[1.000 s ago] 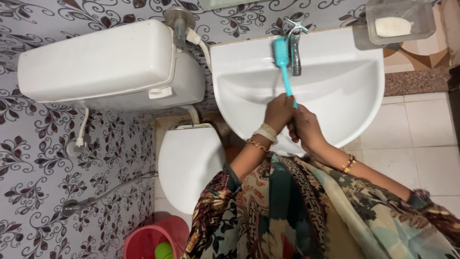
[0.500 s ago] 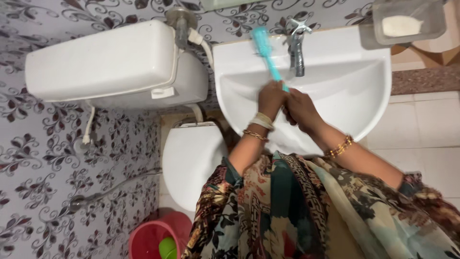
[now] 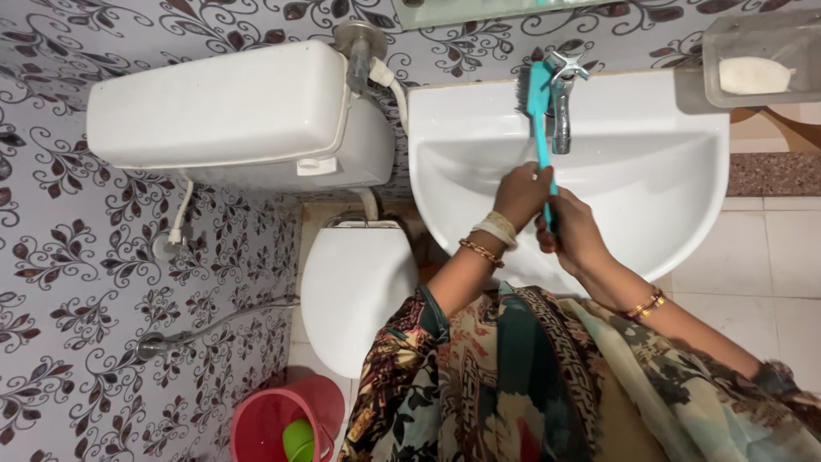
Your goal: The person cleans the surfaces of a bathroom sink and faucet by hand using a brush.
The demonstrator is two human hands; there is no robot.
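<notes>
As both hands grip, brush (image 3: 539,103) above left hand (image 3: 523,195)

Teal long-handled brush (image 3: 540,120) — bristle head on white basin (image 3: 650,197) rim, beside tap.

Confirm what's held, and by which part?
Both hands, left hand and right hand, grip the teal brush by its handle's lower end; bristle head is beside the tap.

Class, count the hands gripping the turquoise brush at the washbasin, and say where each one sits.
2. The left hand grips the turquoise brush higher on its handle; the right hand grips the lower end. No other hands show.
</notes>
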